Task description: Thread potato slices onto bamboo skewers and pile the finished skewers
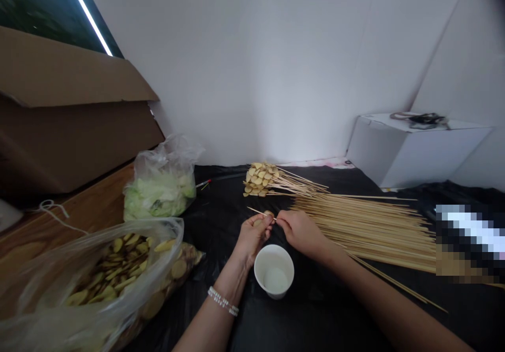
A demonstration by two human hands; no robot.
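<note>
My left hand (pixel 251 236) is closed, pinching a potato slice (pixel 269 213) between its fingers. A thin bamboo skewer (pixel 256 211) passes through or beside the slice, with its point out to the left; the fingers hide which. My right hand (pixel 298 229) grips the skewer just right of the slice. Below both hands stands a white paper cup (pixel 274 273), pale inside. Beyond them lies a pile of skewered potato slices (pixel 258 178), their sticks pointing right. A wide spread of bare skewers (pixel 371 231) lies right of my right hand.
An open plastic bag (pixel 178 228) of potato slices sits at the front left. Behind it is a clear bag of pale green vegetable pieces (pixel 160 197). A cardboard box (pixel 79 141) stands far left, a white box (pixel 410 154) back right. Black sheeting (pixel 221 194) covers the surface.
</note>
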